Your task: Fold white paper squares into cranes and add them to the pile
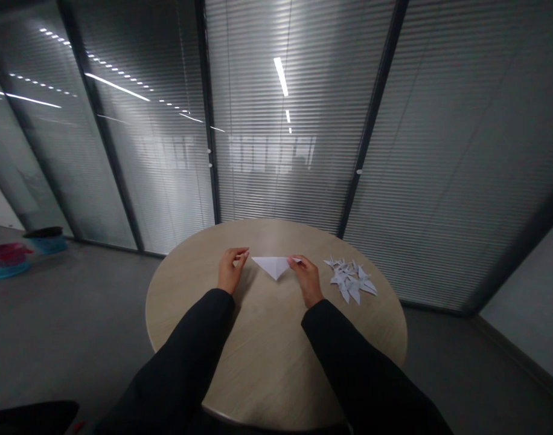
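A white sheet of paper folded into a triangle lies on the round wooden table, its point toward me. My right hand pinches the triangle's right corner. My left hand rests on the table just left of the triangle's left corner, fingers curled with fingertips together, apart from the paper. Both arms wear black sleeves.
A pile of several folded white paper figures lies on the table to the right of my right hand. Glass walls with closed blinds stand behind the table. Blue and red tubs sit on the floor far left.
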Motion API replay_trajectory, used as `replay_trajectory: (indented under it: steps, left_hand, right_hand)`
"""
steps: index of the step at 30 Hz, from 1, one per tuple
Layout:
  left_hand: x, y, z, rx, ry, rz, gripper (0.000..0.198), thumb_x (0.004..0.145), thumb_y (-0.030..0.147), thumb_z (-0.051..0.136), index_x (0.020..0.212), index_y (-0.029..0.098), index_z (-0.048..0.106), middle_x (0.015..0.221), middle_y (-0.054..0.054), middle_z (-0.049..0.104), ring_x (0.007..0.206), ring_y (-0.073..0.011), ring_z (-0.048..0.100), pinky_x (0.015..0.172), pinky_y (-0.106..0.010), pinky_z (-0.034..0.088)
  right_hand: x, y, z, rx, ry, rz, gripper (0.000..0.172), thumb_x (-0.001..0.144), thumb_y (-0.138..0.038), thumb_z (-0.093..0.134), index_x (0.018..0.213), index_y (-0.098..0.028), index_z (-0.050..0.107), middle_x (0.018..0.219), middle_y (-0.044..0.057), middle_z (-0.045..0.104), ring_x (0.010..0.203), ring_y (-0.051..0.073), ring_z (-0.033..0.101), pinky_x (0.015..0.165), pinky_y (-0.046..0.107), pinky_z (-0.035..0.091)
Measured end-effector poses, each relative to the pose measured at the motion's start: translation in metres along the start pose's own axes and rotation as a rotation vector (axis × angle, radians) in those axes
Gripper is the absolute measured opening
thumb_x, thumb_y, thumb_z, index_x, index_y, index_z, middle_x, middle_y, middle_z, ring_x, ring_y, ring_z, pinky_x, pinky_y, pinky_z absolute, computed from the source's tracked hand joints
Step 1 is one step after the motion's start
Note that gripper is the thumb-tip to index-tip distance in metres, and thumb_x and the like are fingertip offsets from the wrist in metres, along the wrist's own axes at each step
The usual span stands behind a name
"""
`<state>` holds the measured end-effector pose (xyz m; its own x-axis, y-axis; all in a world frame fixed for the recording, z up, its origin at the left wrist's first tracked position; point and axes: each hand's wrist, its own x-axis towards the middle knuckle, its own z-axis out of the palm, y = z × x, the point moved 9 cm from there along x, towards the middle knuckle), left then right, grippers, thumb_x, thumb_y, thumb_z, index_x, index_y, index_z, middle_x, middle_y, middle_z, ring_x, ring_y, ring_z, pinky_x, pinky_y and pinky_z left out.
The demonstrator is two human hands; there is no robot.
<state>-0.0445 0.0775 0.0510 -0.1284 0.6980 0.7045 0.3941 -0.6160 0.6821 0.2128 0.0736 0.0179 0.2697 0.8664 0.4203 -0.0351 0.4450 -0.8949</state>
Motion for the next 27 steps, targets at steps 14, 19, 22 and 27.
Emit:
replay_trajectory:
  steps: [14,19,22,27]
  left_hand:
    - [-0.012,0.022,0.035,0.092,-0.248,0.205,0.016,0.083,0.035,0.065,0.081,0.022,0.074,0.094,-0.009,0.067,0.096,-0.0222,0.06,0.087,-0.041,0.048]
    - [-0.016,0.029,0.041,0.085,-0.286,0.234,0.016,0.083,0.034,0.064,0.081,0.022,0.073,0.093,-0.008,0.066,0.094,-0.0216,0.059,0.086,-0.039,0.048]
    - [-0.017,0.03,0.044,0.08,-0.289,0.251,0.015,0.084,0.033,0.063,0.081,0.021,0.073,0.093,-0.008,0.066,0.094,-0.0214,0.059,0.086,-0.039,0.048]
    - [-0.019,0.034,0.046,0.081,-0.29,0.294,0.012,0.084,0.029,0.063,0.08,0.02,0.071,0.091,-0.008,0.065,0.093,-0.0215,0.058,0.086,-0.038,0.047]
  right_hand:
    - [-0.009,-0.005,0.021,-0.038,-0.143,0.009,0.036,0.063,-0.05,0.076,0.079,-0.018,0.073,0.085,0.007,0.073,0.082,0.023,0.066,0.078,0.036,0.051]
    - [-0.01,-0.004,0.026,-0.025,-0.175,-0.008,0.033,0.062,-0.049,0.077,0.076,-0.019,0.073,0.084,0.007,0.073,0.082,0.023,0.067,0.079,0.037,0.051]
    - [-0.01,-0.003,0.028,-0.042,-0.197,-0.025,0.031,0.064,-0.046,0.076,0.076,-0.019,0.073,0.084,0.007,0.072,0.082,0.022,0.066,0.079,0.036,0.051]
    - [-0.013,-0.014,0.03,-0.168,-0.229,-0.153,0.022,0.071,-0.04,0.072,0.08,-0.02,0.074,0.087,0.006,0.069,0.084,0.021,0.064,0.079,0.034,0.05]
